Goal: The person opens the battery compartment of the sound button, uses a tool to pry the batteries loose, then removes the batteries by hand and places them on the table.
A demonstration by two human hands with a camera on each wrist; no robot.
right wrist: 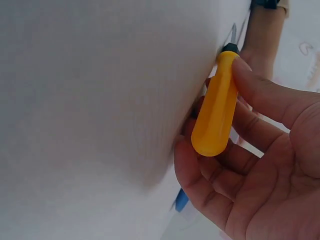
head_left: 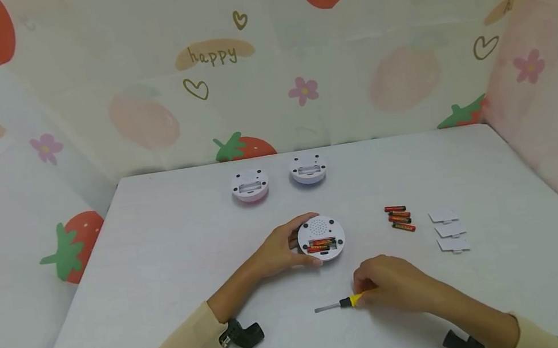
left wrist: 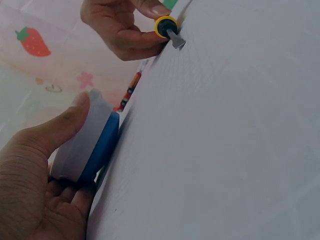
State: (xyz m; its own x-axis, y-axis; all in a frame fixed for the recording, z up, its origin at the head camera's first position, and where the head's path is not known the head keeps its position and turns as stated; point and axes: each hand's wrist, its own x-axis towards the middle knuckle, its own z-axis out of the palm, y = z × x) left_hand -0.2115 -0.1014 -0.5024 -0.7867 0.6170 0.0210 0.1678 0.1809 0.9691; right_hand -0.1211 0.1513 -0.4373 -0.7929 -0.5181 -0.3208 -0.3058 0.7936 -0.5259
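My left hand point(head_left: 281, 249) grips the rim of a round white device point(head_left: 320, 226), thumb at the near side and fingers around the far left. Its underside faces up, showing speaker holes and an uncovered compartment with two red-and-black batteries point(head_left: 321, 245) in it. Seen edge-on in the left wrist view, the device point(left wrist: 82, 145) has a blue lower part. Nearer the front, my right hand point(head_left: 392, 283) holds a screwdriver point(right wrist: 216, 107) by its yellow handle, the thumb pressed along it. The metal shaft point(head_left: 328, 307) points left, low over the white table.
Two similar round devices point(head_left: 250, 184) point(head_left: 308, 168) lie at the back, their battery compartments uncovered. To the right are several loose batteries point(head_left: 400, 219) in a column. Beyond them lie three white battery covers point(head_left: 451, 230). Patterned cloth walls point(head_left: 270, 100) enclose the table's back and sides.
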